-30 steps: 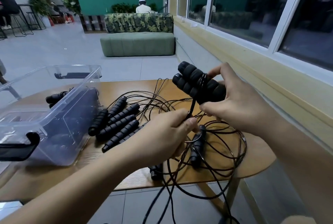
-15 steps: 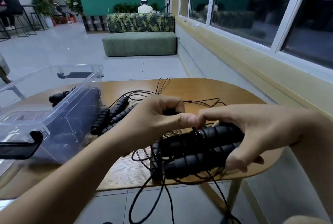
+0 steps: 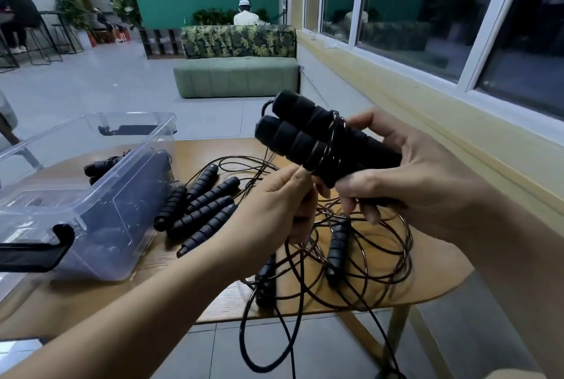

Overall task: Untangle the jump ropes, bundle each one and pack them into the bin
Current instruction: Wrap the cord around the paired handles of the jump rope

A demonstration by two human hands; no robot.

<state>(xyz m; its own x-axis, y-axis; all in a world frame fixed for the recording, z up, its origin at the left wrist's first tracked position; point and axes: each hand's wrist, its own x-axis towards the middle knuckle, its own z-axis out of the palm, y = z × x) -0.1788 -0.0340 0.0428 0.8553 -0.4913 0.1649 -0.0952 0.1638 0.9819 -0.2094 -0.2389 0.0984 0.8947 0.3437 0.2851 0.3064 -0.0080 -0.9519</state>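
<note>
My right hand (image 3: 406, 177) grips a pair of black foam handles (image 3: 302, 131), held side by side above the table with thin cord wrapped around their middle. My left hand (image 3: 274, 204) pinches that cord just below the handles. Loose black cord (image 3: 366, 256) lies tangled on the wooden table (image 3: 213, 296) under both hands and hangs over its front edge. Several more black handles (image 3: 204, 210) lie in a row at the table's middle. The clear plastic bin (image 3: 91, 195) stands at the left with a dark bundle (image 3: 100, 165) inside.
A window wall with a yellow sill (image 3: 427, 122) runs along the right. Behind the table are a grey tiled floor and a green sofa (image 3: 238, 73), with a person (image 3: 245, 13) sitting beyond it. Another person (image 3: 15, 9) sits at the far left.
My right hand has lifted the paired handles from low over the table back up to chest height. My left hand stayed on the cord and followed it.
</note>
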